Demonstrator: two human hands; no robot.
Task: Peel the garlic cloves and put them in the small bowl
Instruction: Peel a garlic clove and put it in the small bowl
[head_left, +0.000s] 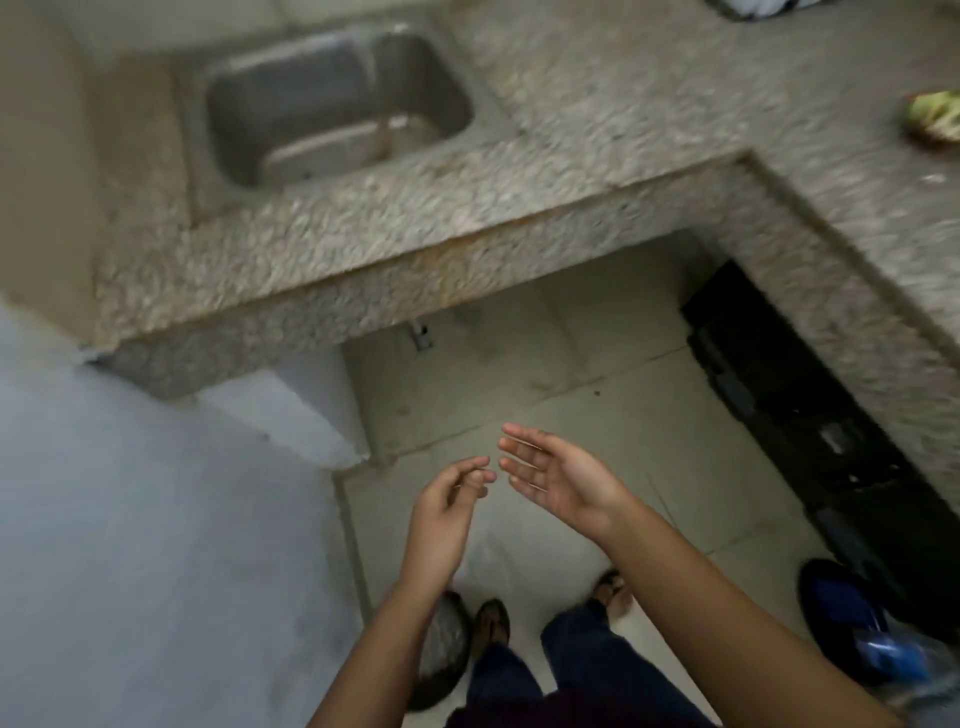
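**Both hands empty, over floor in front of counter**

Left hand (451, 501) was held above the tiled floor (524, 374), fingers loosely curled, nothing seen in them. Right hand (563, 480) was just beside it, palm up, fingers straight, holding nothing. The fingertips of the two hands were near but apart. A speckled stone counter (467, 249) with a steel sink (337, 104) lay ahead. The frame was blurred. Where the garlic cloves and small bowl were, I could not tell.

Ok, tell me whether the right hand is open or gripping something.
Open. The right hand is turned palm up over the floor, its fingers straight and spread, with nothing lying in it.
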